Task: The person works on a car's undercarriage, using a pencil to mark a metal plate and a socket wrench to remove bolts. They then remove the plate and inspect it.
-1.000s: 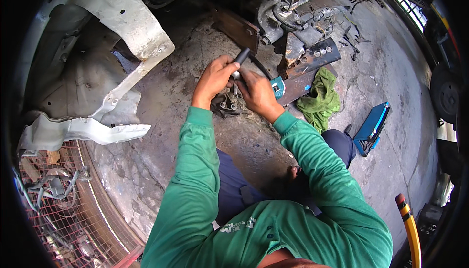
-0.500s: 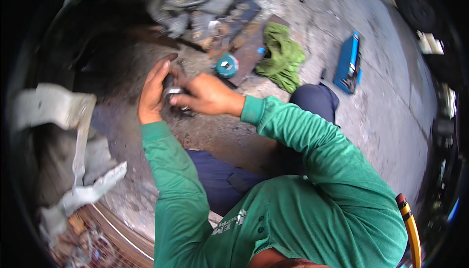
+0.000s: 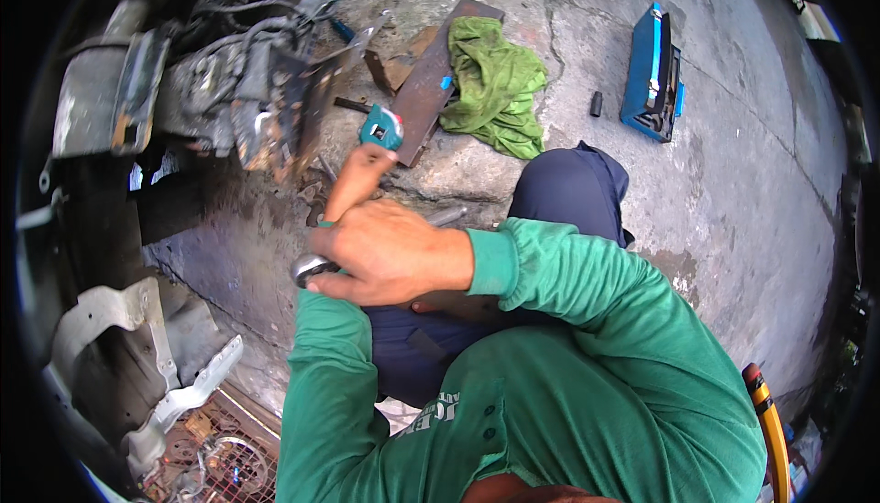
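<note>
- Right hand point(image 3: 394, 251), mid-frame, is curled snugly around a shiny silver round-ended metal tool point(image 3: 309, 270); that end pokes out left of centre.
- Left hand point(image 3: 360, 173) shows just above it in the frame, fingers right by the lower edge of a teal rounded tape measure point(image 3: 373, 129). Can't tell how open it is or if it's gripping anything, tbh.
- Crumpled green cloth point(image 3: 495, 86) lies partly over a flat brown plate point(image 3: 423, 104), upper middle.
- Oblong blue toolbox point(image 3: 639, 86) sits upper right, small black cylinder point(image 3: 596, 103) just left of it.

The left hand point(image 3: 360, 176) has moved to the tape measure point(image 3: 379, 127).
</note>
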`<state>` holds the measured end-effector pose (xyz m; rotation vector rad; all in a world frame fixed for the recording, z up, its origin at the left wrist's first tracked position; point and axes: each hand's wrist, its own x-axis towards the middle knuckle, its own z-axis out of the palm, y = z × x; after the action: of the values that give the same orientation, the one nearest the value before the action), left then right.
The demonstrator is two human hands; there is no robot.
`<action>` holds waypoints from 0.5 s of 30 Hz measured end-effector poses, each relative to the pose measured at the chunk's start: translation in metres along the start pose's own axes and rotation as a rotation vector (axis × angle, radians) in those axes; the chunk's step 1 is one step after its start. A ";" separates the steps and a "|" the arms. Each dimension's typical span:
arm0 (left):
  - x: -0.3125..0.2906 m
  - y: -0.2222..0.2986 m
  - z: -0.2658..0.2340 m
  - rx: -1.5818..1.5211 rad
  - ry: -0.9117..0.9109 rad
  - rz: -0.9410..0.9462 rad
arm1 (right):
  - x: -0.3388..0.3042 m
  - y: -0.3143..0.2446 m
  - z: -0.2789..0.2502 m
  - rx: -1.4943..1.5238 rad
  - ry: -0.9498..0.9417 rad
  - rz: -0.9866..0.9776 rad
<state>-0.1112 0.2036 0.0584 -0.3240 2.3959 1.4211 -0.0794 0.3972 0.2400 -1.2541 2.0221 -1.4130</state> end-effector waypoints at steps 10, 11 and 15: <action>0.048 -0.002 0.170 0.858 0.095 0.226 | -0.068 0.203 -0.201 -0.438 0.441 0.406; 0.054 0.002 0.176 0.881 0.112 0.228 | -0.097 0.265 -0.211 -0.559 0.427 0.680; 0.061 -0.028 0.183 0.782 0.214 0.389 | -0.224 0.436 -0.193 -0.564 0.526 1.209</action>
<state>-0.1262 0.3496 -0.0696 0.2099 3.0726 0.4708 -0.2943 0.7328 -0.1039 0.3918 2.7960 -0.5715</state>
